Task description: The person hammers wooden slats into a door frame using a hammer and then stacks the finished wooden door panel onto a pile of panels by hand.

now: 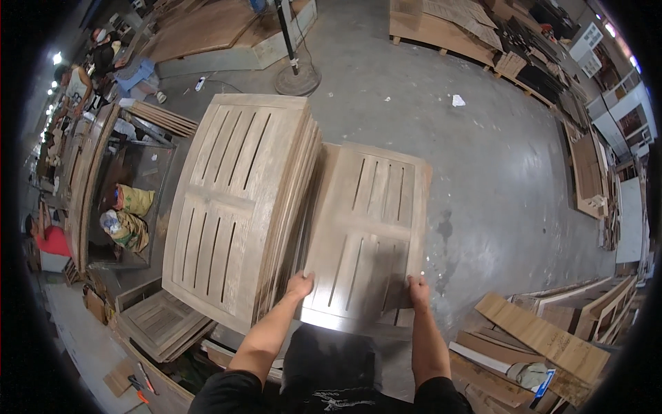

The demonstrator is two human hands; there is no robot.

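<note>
The left hand (301, 284) is gripping the near part of the left edge of a slotted wooden panel (362, 229), and the right hand (418, 291) is clasping the right edge almost straight across from it. Both thumbs are showing at the edges; the fingers are curling out of sight underneath, so how deep each grip is reaching is not visible. The panel is lying face up in front of the person, its near end toward the body, and whether it is resting fully on something or hanging partly free is unclear.

It is looking stiff and fairly heavy, probably solid or veneered wood, so it would likely be moving as one piece without sagging. The smooth face is catching light near the close end and may be a little slippery under flat palms. The plain outer frame is offering the surest hold, opposite edges taken together; the narrow slats between the slots are seeming the weaker, easier-to-chip parts. With both hands placed near, the far end is likely to be feeling heavy.

Just left, a taller stack of similar panels (222, 199) is standing close. Farther right, the grey floor (496, 186) is stretching away, with loose boards (541, 337) lying near right.
</note>
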